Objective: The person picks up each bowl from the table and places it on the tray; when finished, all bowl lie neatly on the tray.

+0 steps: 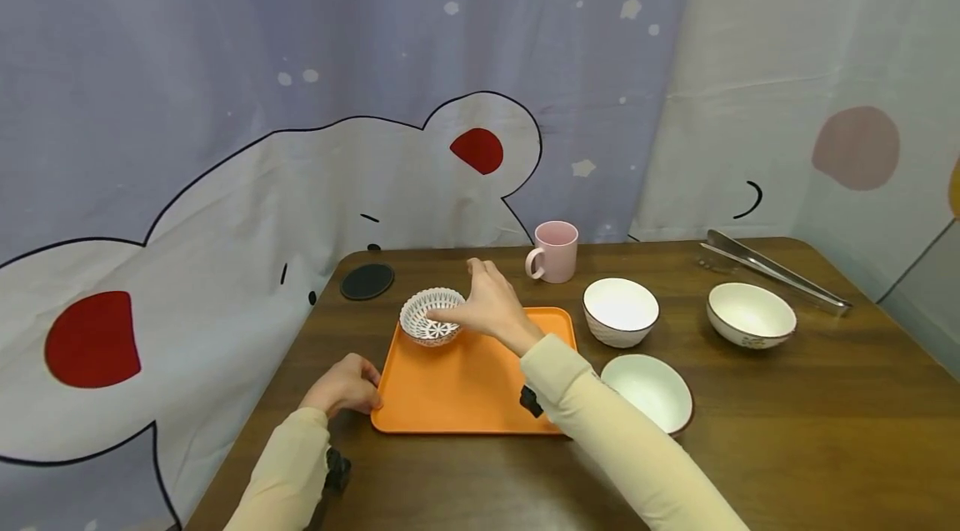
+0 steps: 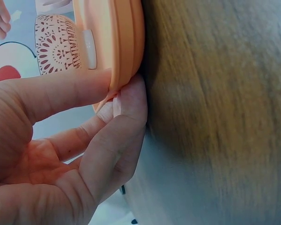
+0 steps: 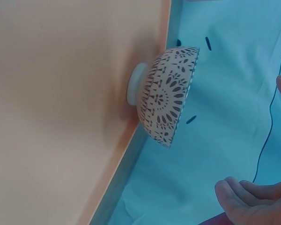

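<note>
An orange tray (image 1: 450,385) lies on the table, with a dark-patterned white bowl (image 1: 417,316) standing at its far left corner. At the tray's near left corner my left hand (image 1: 345,385) pinches the rim; the left wrist view shows the thumb over the tray edge (image 2: 124,51) and the fingers curled beneath it. My right hand (image 1: 491,306) hovers above the tray beside the patterned bowl, thumb and fingers spread apart. In the right wrist view a gap shows between these fingers (image 3: 243,199) and the bowl (image 3: 165,96), and nothing is held.
Behind the tray are a black round coaster (image 1: 367,281) and a pink mug (image 1: 557,253). To the right stand a white bowl (image 1: 621,310), a pale bowl (image 1: 648,389) partly behind my right sleeve, and another bowl (image 1: 752,316). Metal tongs (image 1: 776,268) lie at the back right.
</note>
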Demonstrator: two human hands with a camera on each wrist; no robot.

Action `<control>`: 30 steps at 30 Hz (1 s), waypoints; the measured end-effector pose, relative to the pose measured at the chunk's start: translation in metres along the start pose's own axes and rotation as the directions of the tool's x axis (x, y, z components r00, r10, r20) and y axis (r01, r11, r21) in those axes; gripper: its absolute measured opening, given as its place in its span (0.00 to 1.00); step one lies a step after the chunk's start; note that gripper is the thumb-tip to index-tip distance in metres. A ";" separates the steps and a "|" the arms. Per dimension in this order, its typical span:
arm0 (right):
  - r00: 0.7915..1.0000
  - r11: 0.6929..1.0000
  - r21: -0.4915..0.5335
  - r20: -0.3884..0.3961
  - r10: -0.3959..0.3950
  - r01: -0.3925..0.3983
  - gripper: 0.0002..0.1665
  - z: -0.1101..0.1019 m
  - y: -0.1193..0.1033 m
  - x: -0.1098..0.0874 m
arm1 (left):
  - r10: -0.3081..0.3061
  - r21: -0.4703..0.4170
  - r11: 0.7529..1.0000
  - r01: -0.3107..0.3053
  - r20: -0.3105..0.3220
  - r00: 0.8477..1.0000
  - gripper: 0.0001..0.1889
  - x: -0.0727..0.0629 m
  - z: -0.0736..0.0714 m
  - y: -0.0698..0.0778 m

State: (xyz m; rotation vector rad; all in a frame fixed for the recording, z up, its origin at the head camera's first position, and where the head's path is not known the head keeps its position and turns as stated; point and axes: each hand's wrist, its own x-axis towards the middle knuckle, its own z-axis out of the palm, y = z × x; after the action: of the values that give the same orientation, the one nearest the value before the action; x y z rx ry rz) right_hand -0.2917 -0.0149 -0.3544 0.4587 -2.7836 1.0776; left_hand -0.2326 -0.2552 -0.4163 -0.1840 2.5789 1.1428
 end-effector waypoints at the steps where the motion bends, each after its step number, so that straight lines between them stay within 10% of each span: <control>1: 1.000 1.000 0.004 -0.002 -0.001 0.001 0.60 -0.002 0.000 -0.001 | -0.002 0.003 1.000 0.002 0.000 1.000 0.14 0.000 0.000 0.000; 30: 0.995 0.993 0.106 -0.089 -0.047 0.056 0.52 -0.046 0.011 -0.034 | -0.010 0.010 1.000 0.010 0.006 1.000 0.13 -0.001 -0.001 0.001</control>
State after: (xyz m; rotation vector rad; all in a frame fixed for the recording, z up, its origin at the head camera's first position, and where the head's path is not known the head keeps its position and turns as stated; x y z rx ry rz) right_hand -0.2631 0.0318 -0.3345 0.4811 -2.6337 1.2118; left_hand -0.2321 -0.2547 -0.4147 -0.1902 2.5753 1.1245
